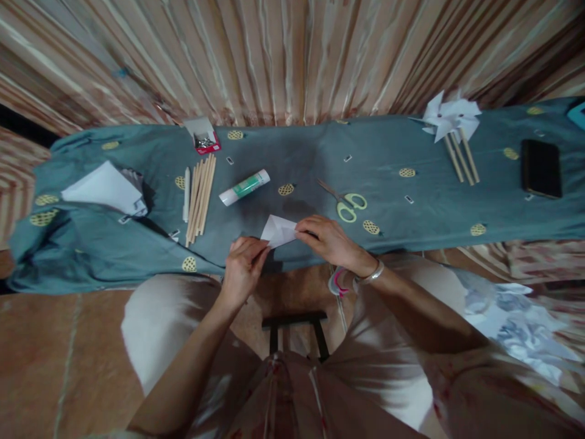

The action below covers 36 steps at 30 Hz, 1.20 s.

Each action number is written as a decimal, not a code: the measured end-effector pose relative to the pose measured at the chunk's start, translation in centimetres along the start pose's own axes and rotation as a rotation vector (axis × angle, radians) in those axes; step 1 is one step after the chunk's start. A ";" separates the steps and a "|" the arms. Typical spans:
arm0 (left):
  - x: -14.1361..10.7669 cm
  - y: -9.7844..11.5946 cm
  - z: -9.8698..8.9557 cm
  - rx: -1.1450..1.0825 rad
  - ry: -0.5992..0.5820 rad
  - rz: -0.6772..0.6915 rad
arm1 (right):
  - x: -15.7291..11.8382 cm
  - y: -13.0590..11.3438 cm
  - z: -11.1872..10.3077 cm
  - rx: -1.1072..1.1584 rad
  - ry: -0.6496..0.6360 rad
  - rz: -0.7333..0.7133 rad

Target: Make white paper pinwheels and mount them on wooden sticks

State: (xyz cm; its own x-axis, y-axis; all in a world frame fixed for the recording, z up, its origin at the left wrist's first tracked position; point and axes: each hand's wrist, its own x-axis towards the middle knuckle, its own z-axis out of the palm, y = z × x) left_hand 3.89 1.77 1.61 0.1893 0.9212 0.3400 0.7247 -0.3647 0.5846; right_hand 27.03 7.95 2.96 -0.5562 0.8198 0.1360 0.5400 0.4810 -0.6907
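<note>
A small folded piece of white paper is held between both hands at the front edge of the cloth-covered table. My left hand pinches its lower left corner. On the other side, my right hand, with a silver bangle at the wrist, grips its right corner between thumb and fingers. Just beyond the paper lies a green and white glue stick. A pair of scissors with light green handles rests beyond my right hand, blades pointing away to the left.
Left of the glue stick are several wooden sticks, a white stick, an open box of pins and stacked white paper. Paper pinwheels on sticks and a dark phone lie right. Crumpled paper sits low right.
</note>
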 end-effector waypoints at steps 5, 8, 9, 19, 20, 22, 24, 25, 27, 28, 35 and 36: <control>0.1 0.0 0.0 -0.046 0.004 -0.097 | 0.4 0.1 0.5 0.038 0.040 0.067; 0.2 0.1 0.0 -0.058 0.007 -0.139 | 0.6 0.2 0.7 0.042 0.065 0.097; 0.3 0.1 0.1 -0.060 0.012 -0.146 | 0.7 0.2 0.7 0.040 0.075 0.106; 0.5 0.1 0.0 0.061 0.034 -0.095 | 1.1 0.5 1.0 0.000 0.165 0.088; 0.5 0.5 0.0 0.100 0.040 -0.045 | 1.1 0.5 0.9 0.000 0.160 0.086; 0.5 1.3 0.3 0.171 0.030 0.086 | 1.2 0.5 0.9 0.001 0.149 0.080; 0.2 2.2 1.0 0.183 -0.032 0.219 | 1.3 0.5 0.9 0.000 0.150 0.074; 0.0 2.5 1.4 0.191 -0.068 0.248 | 1.4 0.5 0.9 -0.002 0.153 0.074; -0.5 2.8 2.2 0.218 -0.113 0.270 | 1.5 0.5 1.0 -0.004 0.159 0.077; -0.7 2.7 2.5 0.235 -0.131 0.266 | 1.5 0.5 1.0 -0.004 0.160 0.078; -1.2 2.1 3.0 0.256 -0.168 0.221 | 1.8 0.7 1.0 -0.009 0.143 0.090; -1.2 2.1 3.0 0.252 -0.173 0.218 | 1.9 0.7 1.0 -0.009 0.144 0.091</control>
State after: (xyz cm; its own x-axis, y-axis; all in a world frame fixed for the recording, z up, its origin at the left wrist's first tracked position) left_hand 7.17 0.27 0.20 0.4502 0.8429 0.2945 0.7915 -0.5294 0.3054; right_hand 25.70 9.49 2.00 -0.4090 0.8957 0.1743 0.5902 0.4053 -0.6982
